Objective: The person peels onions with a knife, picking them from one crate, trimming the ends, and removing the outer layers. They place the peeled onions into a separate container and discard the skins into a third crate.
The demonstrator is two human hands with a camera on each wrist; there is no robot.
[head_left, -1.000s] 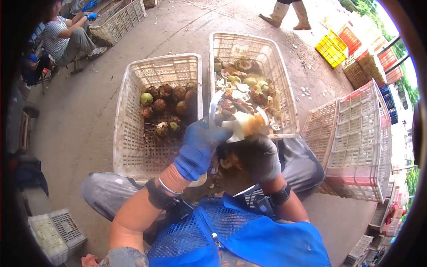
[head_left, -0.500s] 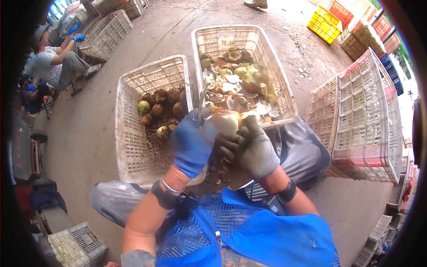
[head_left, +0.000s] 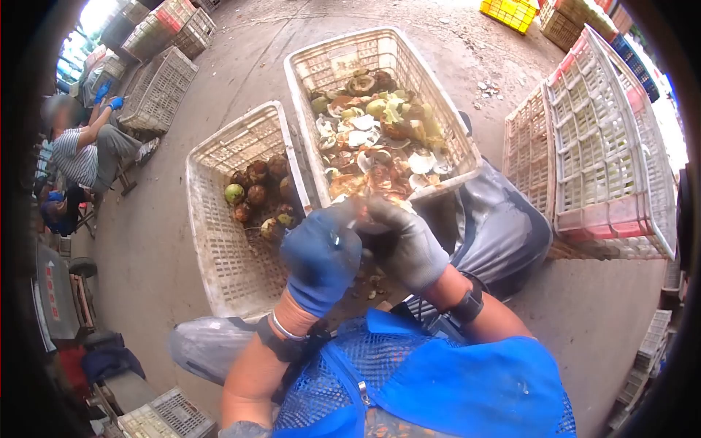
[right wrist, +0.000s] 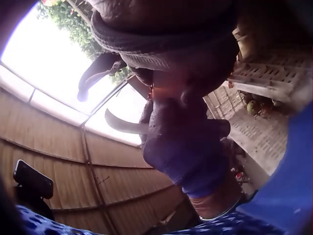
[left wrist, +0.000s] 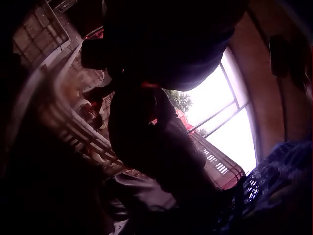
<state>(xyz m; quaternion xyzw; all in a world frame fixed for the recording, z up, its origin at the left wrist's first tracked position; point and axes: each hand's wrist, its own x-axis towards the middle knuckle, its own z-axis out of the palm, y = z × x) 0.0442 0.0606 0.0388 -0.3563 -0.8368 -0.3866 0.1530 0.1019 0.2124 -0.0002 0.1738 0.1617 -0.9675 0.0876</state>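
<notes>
My left hand (head_left: 321, 255), in a blue glove, grips a knife (right wrist: 122, 125) whose pale curved blade juts out in the right wrist view. Close against it, my right hand (head_left: 412, 244) in a dark grey glove has its fingers curled round a pale fruit (head_left: 374, 228), mostly hidden between the gloves. Both hands are over the near edge of a crate (head_left: 442, 95) holding white and brown peelings (head_left: 365, 139). To the left, a second crate (head_left: 219, 212) contains several round brown and green fruits (head_left: 255, 195). The left wrist view is very dark.
Tall crates (head_left: 599, 146) stand on my right, beside my bent knee (head_left: 504, 212). On the far left a seated person (head_left: 80, 150) works by another crate (head_left: 157, 91). A yellow crate (head_left: 509, 13) is at the back. Scraps (head_left: 489, 91) lie on the concrete floor.
The head view has turned left, and the walking person has left it. My right fingers, spread half a second ago, have curled in, and the hands now cover most of the pale fruit.
</notes>
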